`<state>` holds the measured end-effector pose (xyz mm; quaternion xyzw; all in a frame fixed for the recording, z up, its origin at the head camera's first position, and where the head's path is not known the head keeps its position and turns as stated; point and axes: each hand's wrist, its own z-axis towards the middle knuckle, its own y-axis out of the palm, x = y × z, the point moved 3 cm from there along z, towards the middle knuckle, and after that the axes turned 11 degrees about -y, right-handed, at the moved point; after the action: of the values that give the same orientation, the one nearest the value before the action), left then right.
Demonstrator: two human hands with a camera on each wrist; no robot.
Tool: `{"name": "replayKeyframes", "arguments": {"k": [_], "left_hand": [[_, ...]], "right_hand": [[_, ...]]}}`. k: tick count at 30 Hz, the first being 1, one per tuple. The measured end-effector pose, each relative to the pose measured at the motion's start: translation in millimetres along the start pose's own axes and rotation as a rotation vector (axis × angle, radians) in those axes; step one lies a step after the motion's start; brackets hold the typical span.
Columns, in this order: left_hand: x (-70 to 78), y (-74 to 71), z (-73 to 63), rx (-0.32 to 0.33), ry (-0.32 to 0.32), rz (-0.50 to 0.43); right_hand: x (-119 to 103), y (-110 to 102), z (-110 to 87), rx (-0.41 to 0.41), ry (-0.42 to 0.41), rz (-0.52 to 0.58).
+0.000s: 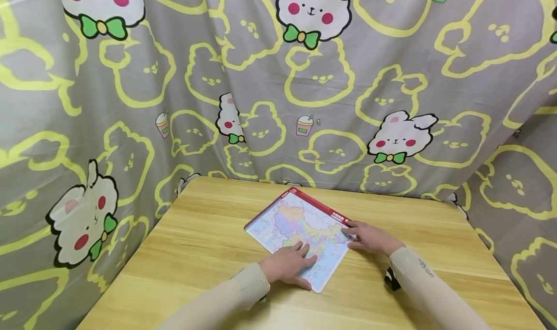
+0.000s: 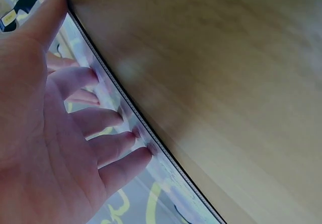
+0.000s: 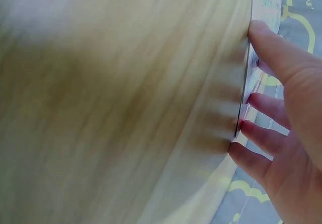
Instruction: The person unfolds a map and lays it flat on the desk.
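A thin rectangular map board [image 1: 289,228] with a red title band and a coloured map of China lies turned at an angle on the table. My left hand [image 1: 289,265] rests on its near part with fingers spread. In the left wrist view, the fingertips of the left hand [image 2: 60,133] touch the glossy map face, and the thumb reaches the board's dark edge. At the right corner sits my right hand [image 1: 372,238], fingertips on the border. The right wrist view has the thumb and fingers of this hand [image 3: 297,113] fairly straight, set along the board's edge.
The light wood table [image 1: 196,233] extends around the board. Behind it and at both sides hangs a grey curtain [image 1: 261,69] with yellow outlines and white rabbits. A black-and-white strap [image 1: 391,279] shows under the right sleeve.
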<state>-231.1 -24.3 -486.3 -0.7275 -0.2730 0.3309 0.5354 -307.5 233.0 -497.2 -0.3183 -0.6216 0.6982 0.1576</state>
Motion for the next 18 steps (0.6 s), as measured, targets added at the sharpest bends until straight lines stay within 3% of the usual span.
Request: {"name": "replayKeyframes", "arguments": {"k": [8, 18], "left_hand": [[3.1, -1.1, 3.9, -0.003, 0.004, 0.01], [8.2, -4.0, 3.3, 0.0, -0.003, -0.004]], "right_hand": [[2.6, -3.4, 1.8, -0.026, 0.023, 0.002], [6.4, -1.7, 1.6, 0.009, 0.037, -0.004]]}}
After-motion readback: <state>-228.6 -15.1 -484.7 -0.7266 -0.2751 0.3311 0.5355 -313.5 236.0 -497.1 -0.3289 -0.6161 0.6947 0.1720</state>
